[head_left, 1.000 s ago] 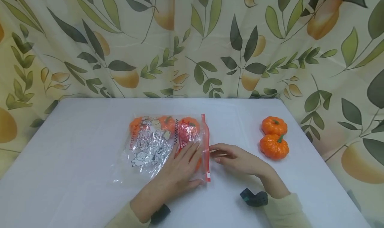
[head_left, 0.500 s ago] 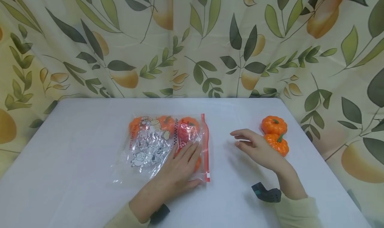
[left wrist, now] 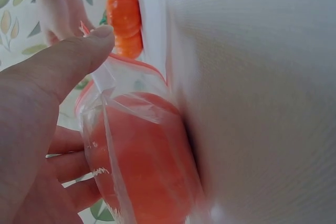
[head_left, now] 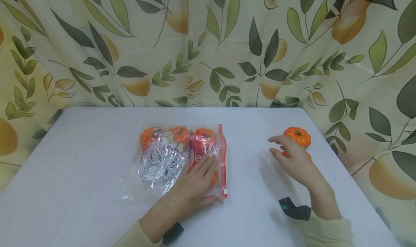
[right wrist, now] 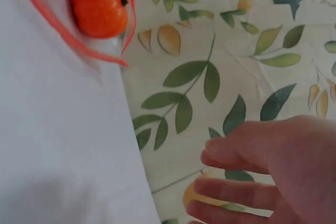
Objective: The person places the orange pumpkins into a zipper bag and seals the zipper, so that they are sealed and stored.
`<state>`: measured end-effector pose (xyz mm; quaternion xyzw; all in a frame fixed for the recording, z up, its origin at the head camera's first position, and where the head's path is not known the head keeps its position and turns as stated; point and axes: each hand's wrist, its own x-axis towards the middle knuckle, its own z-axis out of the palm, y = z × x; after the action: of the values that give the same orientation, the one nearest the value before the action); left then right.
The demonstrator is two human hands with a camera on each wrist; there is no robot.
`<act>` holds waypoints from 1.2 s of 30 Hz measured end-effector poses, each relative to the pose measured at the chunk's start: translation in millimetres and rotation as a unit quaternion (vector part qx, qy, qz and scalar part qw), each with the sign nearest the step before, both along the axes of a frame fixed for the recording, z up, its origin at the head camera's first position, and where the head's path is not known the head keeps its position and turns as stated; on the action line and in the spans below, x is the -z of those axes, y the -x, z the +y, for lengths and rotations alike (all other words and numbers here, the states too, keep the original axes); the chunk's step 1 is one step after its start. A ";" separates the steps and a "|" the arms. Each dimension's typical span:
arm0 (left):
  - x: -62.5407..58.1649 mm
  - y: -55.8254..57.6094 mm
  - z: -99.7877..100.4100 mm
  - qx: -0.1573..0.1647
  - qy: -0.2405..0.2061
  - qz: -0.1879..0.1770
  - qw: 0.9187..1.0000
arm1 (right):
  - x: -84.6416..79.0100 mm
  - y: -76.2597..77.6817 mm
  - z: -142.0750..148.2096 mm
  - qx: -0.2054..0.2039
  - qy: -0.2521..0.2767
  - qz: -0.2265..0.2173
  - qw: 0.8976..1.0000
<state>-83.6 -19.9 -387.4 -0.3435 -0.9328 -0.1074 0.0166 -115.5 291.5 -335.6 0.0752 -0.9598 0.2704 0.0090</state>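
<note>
A clear zip bag (head_left: pixel 162 153) with a red zip edge and printed cartoon figures lies on the table, several small orange toy pumpkins (left wrist: pixel 147 161) inside. My left hand (head_left: pixel 196 178) rests flat on its right part, fingers extended. In the right wrist view the bag's red mouth (right wrist: pixel 63 32) gapes, with a pumpkin (right wrist: pixel 100 6) behind it. My right hand (head_left: pixel 294 160) hovers beside two loose pumpkins, fingers loosely bent and holding nothing. The far loose pumpkin (head_left: pixel 297 135) shows mostly; the near one is largely hidden behind that hand.
The white table (head_left: pixel 81 160) carries all of this. Behind it hangs a leaf-and-fruit patterned cloth (head_left: pixel 208 59). A dark wrist device (head_left: pixel 295 209) sits by the right sleeve, another (head_left: pixel 173 233) by the left.
My right hand has moved away from the bag's zip edge, rightward to the loose pumpkins, now covering much of the near one. The left hand and the bag have stayed in place.
</note>
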 end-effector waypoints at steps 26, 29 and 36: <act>-0.7 -0.5 1.1 -0.012 0.008 -0.029 0.999 | 18.9 3.1 33.0 0.125 -0.081 0.003 0.989; -0.5 -0.6 0.6 -0.011 0.004 -0.028 1.000 | 20.2 4.3 35.3 0.123 -0.065 -0.036 0.990; -1.5 -0.4 0.2 -0.006 -0.003 -0.029 1.000 | 20.5 4.7 39.8 0.118 -0.065 -0.056 0.989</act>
<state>-83.2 -19.7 -385.9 -0.3342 -0.9347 -0.1206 -0.0091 -120.2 331.3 -356.1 -0.0529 -0.9764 0.2087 -0.0178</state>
